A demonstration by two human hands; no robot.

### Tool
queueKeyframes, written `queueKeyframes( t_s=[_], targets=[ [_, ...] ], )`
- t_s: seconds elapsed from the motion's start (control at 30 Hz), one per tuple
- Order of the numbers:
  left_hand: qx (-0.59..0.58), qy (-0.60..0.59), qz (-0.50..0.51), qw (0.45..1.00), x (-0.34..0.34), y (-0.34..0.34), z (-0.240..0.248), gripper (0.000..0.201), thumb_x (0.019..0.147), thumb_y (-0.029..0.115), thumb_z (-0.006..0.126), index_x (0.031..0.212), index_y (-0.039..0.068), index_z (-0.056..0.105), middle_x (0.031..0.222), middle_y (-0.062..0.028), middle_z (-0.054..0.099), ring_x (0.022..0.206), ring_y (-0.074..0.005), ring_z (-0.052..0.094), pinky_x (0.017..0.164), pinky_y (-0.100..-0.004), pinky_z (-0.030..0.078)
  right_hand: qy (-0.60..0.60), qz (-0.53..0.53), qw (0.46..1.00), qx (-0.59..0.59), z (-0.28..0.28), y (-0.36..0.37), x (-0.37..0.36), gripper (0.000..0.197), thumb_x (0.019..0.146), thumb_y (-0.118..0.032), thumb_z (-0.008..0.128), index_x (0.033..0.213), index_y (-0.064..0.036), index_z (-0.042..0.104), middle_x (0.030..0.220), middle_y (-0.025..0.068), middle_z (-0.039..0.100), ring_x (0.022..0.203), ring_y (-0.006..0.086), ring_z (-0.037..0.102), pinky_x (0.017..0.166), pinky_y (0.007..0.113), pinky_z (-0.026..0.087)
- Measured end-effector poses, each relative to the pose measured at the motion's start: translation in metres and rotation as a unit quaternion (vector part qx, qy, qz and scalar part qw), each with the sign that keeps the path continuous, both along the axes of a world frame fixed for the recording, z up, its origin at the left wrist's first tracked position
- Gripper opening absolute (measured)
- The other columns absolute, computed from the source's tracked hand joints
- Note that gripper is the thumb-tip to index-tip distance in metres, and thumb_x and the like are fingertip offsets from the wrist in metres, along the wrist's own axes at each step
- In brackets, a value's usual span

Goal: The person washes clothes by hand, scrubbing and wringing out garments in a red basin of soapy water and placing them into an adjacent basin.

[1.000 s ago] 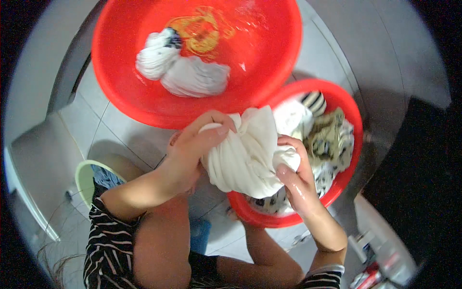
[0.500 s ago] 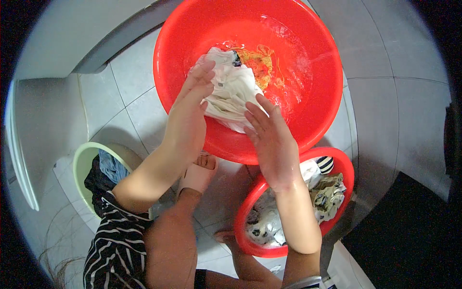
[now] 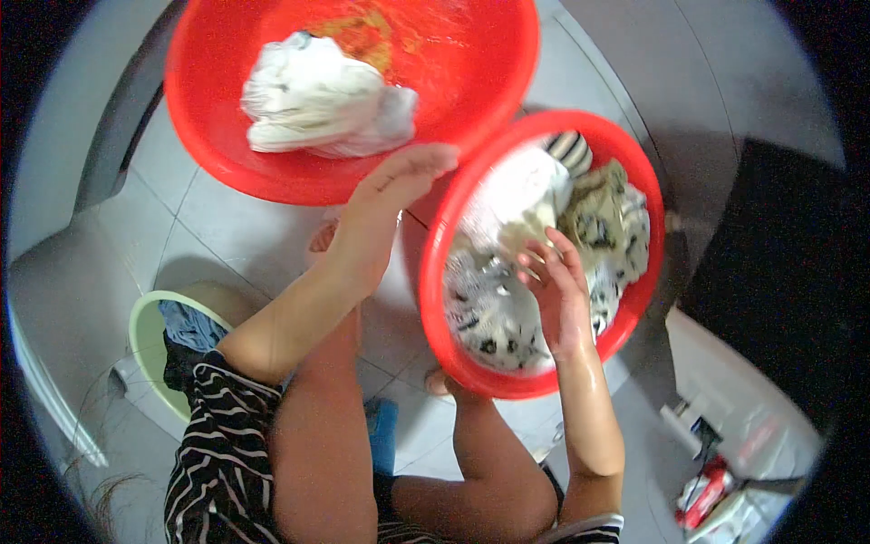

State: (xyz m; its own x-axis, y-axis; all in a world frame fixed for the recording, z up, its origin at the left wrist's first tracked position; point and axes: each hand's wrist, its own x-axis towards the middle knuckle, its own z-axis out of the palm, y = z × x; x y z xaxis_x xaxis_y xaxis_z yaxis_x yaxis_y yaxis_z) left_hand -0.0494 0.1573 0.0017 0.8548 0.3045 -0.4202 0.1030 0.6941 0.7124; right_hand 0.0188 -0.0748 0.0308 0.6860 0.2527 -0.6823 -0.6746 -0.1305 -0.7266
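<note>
Grey tiled floor [image 3: 195, 231], pale walls; three containers counted, two red and one pale green; two hands. Far left: one green bucket [image 3: 145, 340], holding a blue cloth [image 3: 192, 326] and a black cloth [image 3: 178, 364]. Next, top: one large red basin [image 3: 201, 150], with some water; white laundry [image 3: 313, 95] bunched inside at the near side, piece count unclear, one orange-yellow item [image 3: 370, 41] behind it, blurred. Left hand [image 3: 385, 204] just beside this basin's near rim, fingers extended close together, holding nothing visible. Right of it: one smaller red tub [image 3: 435, 304], at least four pieces: white cloth [image 3: 517, 186], one black-and-cream striped piece [image 3: 571, 152], one olive piece [image 3: 594, 213], dark-spotted white fabric [image 3: 498, 335]. Right hand [image 3: 560, 290] over that tub, half open, fingers loosely curled and parted, no grip seen; contact with the fabric cannot be told
</note>
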Motion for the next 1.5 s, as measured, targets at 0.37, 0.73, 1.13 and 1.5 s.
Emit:
queueKeyframes(
  t_s=[0.37,0.73,1.13,1.5],
  targets=[
    [0.458,-0.121,-0.544,0.693,-0.007,-0.144,-0.077,0.049,0.078,0.029,0.060,0.121,0.006,0.054,0.123,-0.0181,0.053,0.116,-0.0340,0.049,0.095,-0.0411,0.040,-0.193,0.383,0.848,-0.312,-0.069,-0.119,-0.091,0.059,0.078,-0.031,0.068,0.126,-0.0048,0.045,0.127,0.0185,0.045,0.113,0.0354,0.046,0.101,0.041,0.032],
    [0.516,0.062,-0.685,0.510,0.080,-0.149,-0.153,0.056,0.087,0.051,0.043,0.120,0.008,0.052,0.121,-0.0166,0.056,0.114,-0.0326,0.051,0.097,-0.0457,0.037,-0.251,0.356,0.735,-0.520,-0.152,-0.136,-0.053,0.032,0.075,-0.013,0.057,0.103,-0.0005,0.063,0.099,0.0211,0.062,0.101,0.0351,0.056,0.090,0.041,0.041],
    [0.493,-0.147,-0.505,0.692,0.031,-0.142,-0.060,0.045,0.076,0.008,0.053,0.120,0.006,0.054,0.122,-0.0183,0.053,0.117,-0.0326,0.048,0.102,-0.0389,0.035,-0.163,-0.045,0.980,-0.102,0.013,-0.175,-0.083,0.025,0.084,-0.004,0.054,0.108,0.0000,0.060,0.101,0.0122,0.064,0.093,0.0188,0.059,0.084,0.030,0.044],
    [0.487,-0.173,-0.465,0.719,0.033,-0.203,-0.082,0.054,0.071,0.008,0.058,0.125,0.009,0.050,0.123,-0.0171,0.048,0.117,-0.0336,0.045,0.100,-0.0412,0.037,-0.358,0.167,0.851,-0.347,-0.038,-0.174,-0.049,0.058,0.071,-0.002,0.063,0.126,-0.0025,0.044,0.129,0.0192,0.045,0.122,0.0365,0.040,0.103,0.040,0.032]
  ],
)
